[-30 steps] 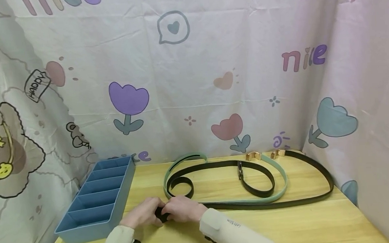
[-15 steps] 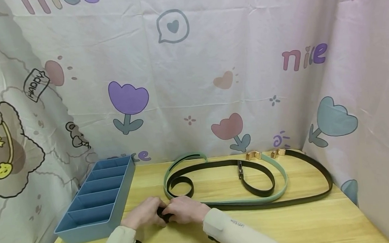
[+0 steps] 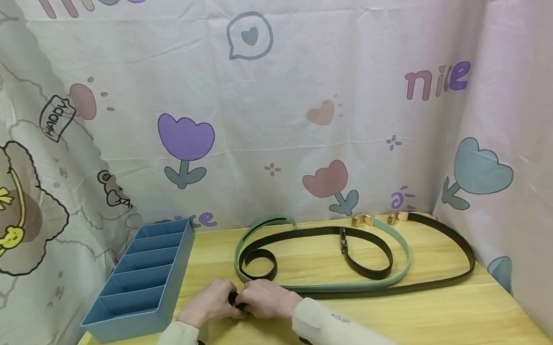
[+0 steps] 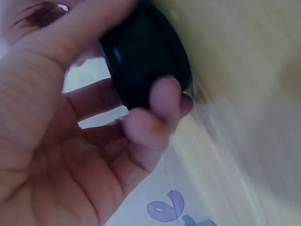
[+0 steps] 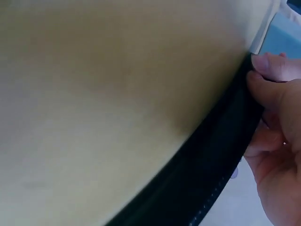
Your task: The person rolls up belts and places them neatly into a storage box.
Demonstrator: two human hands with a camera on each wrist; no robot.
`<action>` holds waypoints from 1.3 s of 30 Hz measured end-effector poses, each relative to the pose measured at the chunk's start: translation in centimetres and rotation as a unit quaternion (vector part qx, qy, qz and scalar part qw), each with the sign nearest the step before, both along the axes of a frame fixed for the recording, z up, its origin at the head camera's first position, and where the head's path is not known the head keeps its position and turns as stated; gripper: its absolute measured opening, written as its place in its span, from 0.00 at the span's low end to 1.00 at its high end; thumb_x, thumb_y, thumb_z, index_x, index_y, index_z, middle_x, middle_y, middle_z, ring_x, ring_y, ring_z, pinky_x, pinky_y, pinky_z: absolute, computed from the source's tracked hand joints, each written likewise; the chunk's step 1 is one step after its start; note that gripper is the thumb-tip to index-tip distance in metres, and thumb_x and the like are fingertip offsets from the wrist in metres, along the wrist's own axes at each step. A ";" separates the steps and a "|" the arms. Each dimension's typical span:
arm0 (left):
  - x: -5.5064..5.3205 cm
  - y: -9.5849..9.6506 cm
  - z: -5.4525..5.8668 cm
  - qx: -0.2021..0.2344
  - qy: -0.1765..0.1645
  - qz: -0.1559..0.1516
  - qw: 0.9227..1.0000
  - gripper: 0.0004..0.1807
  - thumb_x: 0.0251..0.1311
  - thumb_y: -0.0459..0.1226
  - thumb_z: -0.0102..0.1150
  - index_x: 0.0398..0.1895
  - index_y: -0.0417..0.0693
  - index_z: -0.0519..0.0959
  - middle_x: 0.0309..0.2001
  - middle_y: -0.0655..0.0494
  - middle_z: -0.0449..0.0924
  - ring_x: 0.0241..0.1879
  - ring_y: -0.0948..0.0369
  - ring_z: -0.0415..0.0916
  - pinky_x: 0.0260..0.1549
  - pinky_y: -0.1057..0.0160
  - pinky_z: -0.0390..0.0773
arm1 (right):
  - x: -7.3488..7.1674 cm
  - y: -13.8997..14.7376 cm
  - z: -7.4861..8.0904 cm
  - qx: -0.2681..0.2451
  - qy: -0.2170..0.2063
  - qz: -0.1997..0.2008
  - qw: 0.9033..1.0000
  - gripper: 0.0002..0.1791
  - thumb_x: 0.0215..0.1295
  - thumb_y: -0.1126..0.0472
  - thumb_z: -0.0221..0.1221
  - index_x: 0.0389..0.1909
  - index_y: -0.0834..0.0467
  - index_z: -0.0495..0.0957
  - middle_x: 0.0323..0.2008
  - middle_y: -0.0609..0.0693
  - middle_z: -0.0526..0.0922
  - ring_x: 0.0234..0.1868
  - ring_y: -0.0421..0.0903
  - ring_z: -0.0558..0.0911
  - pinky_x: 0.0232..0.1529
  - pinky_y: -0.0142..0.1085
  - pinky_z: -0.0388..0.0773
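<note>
Near the table's front, my left hand (image 3: 211, 303) and right hand (image 3: 268, 298) hold a black belt (image 3: 238, 301) between them. In the left wrist view, the left fingers and thumb grip a curved, glossy black roll of it (image 4: 143, 59). The right thumb and fingers pinch the strap (image 5: 207, 155) in the right wrist view, where it bends away with a stitched edge. From the right hand a black strap (image 3: 432, 284) runs right along the table and curves back to a gold buckle (image 3: 398, 217). My fingers hide part of the roll.
Behind the hands lie a mint green belt (image 3: 408, 257) with a gold buckle (image 3: 363, 220) and another black belt (image 3: 303, 233) with a dark buckle (image 3: 343, 240). A blue divided box (image 3: 125, 329) stands left. A printed curtain (image 3: 272, 99) hangs behind the table.
Both hands have shifted slightly right with the rolled part of the black belt. The head view has also shifted a little. The other belts and the box have not moved.
</note>
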State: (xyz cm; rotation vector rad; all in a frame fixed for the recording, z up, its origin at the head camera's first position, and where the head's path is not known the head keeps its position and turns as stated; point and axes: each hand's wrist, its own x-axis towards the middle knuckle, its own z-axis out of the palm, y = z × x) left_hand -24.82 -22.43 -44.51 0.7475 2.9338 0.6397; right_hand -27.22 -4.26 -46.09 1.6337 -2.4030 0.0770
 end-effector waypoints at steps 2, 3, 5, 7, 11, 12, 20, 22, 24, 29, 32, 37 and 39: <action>0.0 0.1 0.1 0.001 -0.002 -0.015 1.000 0.15 0.38 0.46 0.79 0.21 0.56 0.80 0.22 0.67 0.77 0.22 0.70 0.68 0.23 0.69 0.69 | -0.1 0.3 0.1 0.009 -0.011 0.006 1.000 0.02 0.63 0.54 0.63 0.34 0.43 0.84 0.28 0.33 0.81 0.26 0.29 0.70 0.31 0.18 0.65; 0.0 0.1 0.2 -0.001 -0.006 -0.024 1.000 0.13 0.38 0.44 0.79 0.23 0.56 0.81 0.23 0.68 0.78 0.23 0.70 0.69 0.24 0.69 0.70 | -0.1 0.4 0.1 0.015 -0.011 0.006 1.000 0.04 0.63 0.53 0.64 0.37 0.42 0.84 0.30 0.33 0.82 0.28 0.28 0.72 0.33 0.18 0.67; -0.1 0.1 0.4 -0.006 -0.016 -0.042 0.999 0.13 0.37 0.41 0.79 0.26 0.57 0.83 0.28 0.69 0.80 0.27 0.71 0.71 0.28 0.69 0.72 | -0.2 0.8 0.1 0.023 -0.020 0.004 1.000 0.10 0.62 0.53 0.65 0.44 0.41 0.84 0.36 0.32 0.84 0.33 0.27 0.76 0.37 0.18 0.70; -0.1 0.1 0.5 -0.011 -0.028 -0.056 0.998 0.14 0.37 0.39 0.79 0.30 0.57 0.84 0.31 0.71 0.81 0.29 0.71 0.72 0.31 0.68 0.74 | -0.2 1.3 0.0 0.025 -0.019 0.003 0.999 0.14 0.61 0.52 0.65 0.49 0.40 0.83 0.40 0.31 0.85 0.38 0.27 0.79 0.41 0.18 0.72; -0.1 0.3 0.6 -0.013 -0.033 -0.057 0.998 0.15 0.37 0.40 0.79 0.31 0.56 0.84 0.31 0.70 0.80 0.29 0.71 0.71 0.31 0.68 0.73 | -0.2 1.8 -0.2 0.011 0.003 0.008 1.000 0.15 0.60 0.52 0.66 0.49 0.40 0.83 0.41 0.31 0.85 0.39 0.28 0.80 0.41 0.19 0.73; -0.1 0.5 0.5 -0.010 -0.028 -0.051 0.998 0.15 0.37 0.41 0.79 0.30 0.55 0.83 0.30 0.68 0.80 0.28 0.71 0.71 0.29 0.68 0.73 | -0.2 1.9 -0.2 0.005 0.010 0.010 1.000 0.14 0.59 0.52 0.66 0.47 0.40 0.84 0.40 0.30 0.85 0.38 0.28 0.79 0.40 0.19 0.73; 0.2 1.2 -0.1 -0.015 0.045 -0.028 0.998 0.18 0.38 0.51 0.78 0.21 0.54 0.78 0.21 0.66 0.74 0.21 0.72 0.64 0.21 0.70 0.67 | 0.0 1.7 -0.4 -0.003 0.010 0.003 1.000 0.02 0.61 0.53 0.65 0.34 0.41 0.84 0.28 0.32 0.81 0.26 0.29 0.70 0.28 0.18 0.63; 0.1 1.0 -0.1 -0.012 0.038 -0.039 0.998 0.15 0.39 0.47 0.78 0.21 0.55 0.78 0.21 0.67 0.74 0.21 0.72 0.64 0.22 0.70 0.67 | 0.0 1.7 -0.2 0.004 0.001 0.009 1.000 0.04 0.62 0.53 0.64 0.37 0.43 0.83 0.30 0.33 0.82 0.27 0.29 0.72 0.30 0.18 0.65; 0.0 0.9 0.0 -0.007 0.021 -0.051 0.998 0.13 0.39 0.43 0.78 0.23 0.56 0.80 0.23 0.69 0.75 0.23 0.72 0.65 0.24 0.70 0.68 | 0.0 1.7 -0.1 0.015 -0.011 0.012 1.000 0.08 0.63 0.53 0.64 0.43 0.43 0.82 0.34 0.34 0.83 0.31 0.29 0.75 0.33 0.17 0.67; -0.4 0.7 0.2 -0.011 -0.017 -0.076 0.997 0.14 0.38 0.41 0.77 0.30 0.62 0.82 0.30 0.74 0.77 0.30 0.73 0.69 0.33 0.68 0.72 | -0.2 2.3 -0.1 0.022 -0.034 0.019 0.999 0.16 0.63 0.52 0.63 0.53 0.45 0.80 0.45 0.34 0.84 0.43 0.28 0.80 0.43 0.17 0.71; -0.4 0.9 0.3 -0.014 -0.027 -0.082 0.996 0.17 0.37 0.41 0.78 0.32 0.63 0.82 0.32 0.75 0.77 0.32 0.73 0.70 0.34 0.67 0.73 | -0.2 2.4 -0.3 0.012 -0.023 0.026 0.999 0.12 0.62 0.50 0.63 0.46 0.44 0.83 0.41 0.33 0.85 0.39 0.26 0.79 0.40 0.16 0.71; -0.3 1.3 0.1 0.003 -0.034 -0.054 0.998 0.16 0.37 0.47 0.79 0.28 0.59 0.80 0.26 0.71 0.76 0.26 0.72 0.68 0.27 0.69 0.71 | -0.1 2.1 -0.6 -0.008 -0.021 0.028 0.999 0.04 0.61 0.50 0.63 0.34 0.43 0.83 0.27 0.32 0.81 0.25 0.24 0.70 0.30 0.14 0.64; -0.1 1.4 0.2 0.009 -0.030 -0.041 0.999 0.17 0.37 0.49 0.79 0.25 0.57 0.79 0.24 0.70 0.75 0.23 0.71 0.67 0.24 0.69 0.69 | -0.1 2.1 -0.5 -0.009 -0.033 0.031 0.999 0.03 0.63 0.50 0.62 0.33 0.43 0.83 0.26 0.32 0.80 0.24 0.25 0.67 0.29 0.14 0.63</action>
